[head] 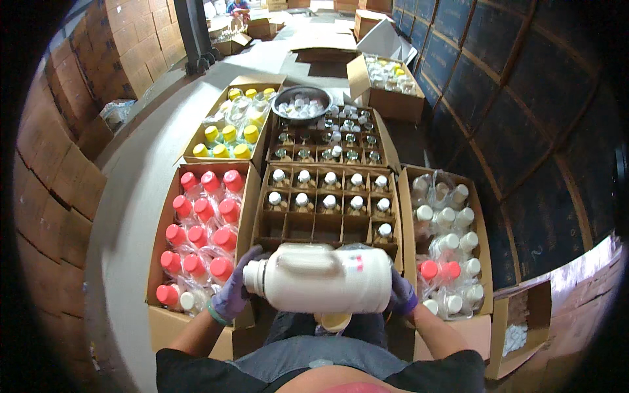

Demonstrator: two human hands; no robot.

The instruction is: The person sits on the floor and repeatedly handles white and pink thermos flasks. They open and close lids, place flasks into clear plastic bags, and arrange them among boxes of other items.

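A large white plastic jug point(329, 287) with a moulded handle and a white cap lies sideways between my gloved hands. My left hand point(236, 287) grips its capped neck end, and my right hand point(403, 293) holds its base end. Beneath and beyond the jug is a divided cardboard box point(398, 216) with white-capped glass bottles point(329, 202) in its far rows; its near part is partly hidden by the jug. Behind it, a second divided box holds bottles point(352, 156) with loose white caps over some. A metal bowl point(277, 114) of white caps rests on that box.
Boxes of red-capped jugs point(197, 236) and yellow-capped jugs point(229, 133) stand left. White-capped jugs point(445, 216), two red-capped, fill a box at right. An open carton point(499, 339) holds small white pieces. Stacked cartons point(54, 191) line the left; a person point(239, 9) is far back.
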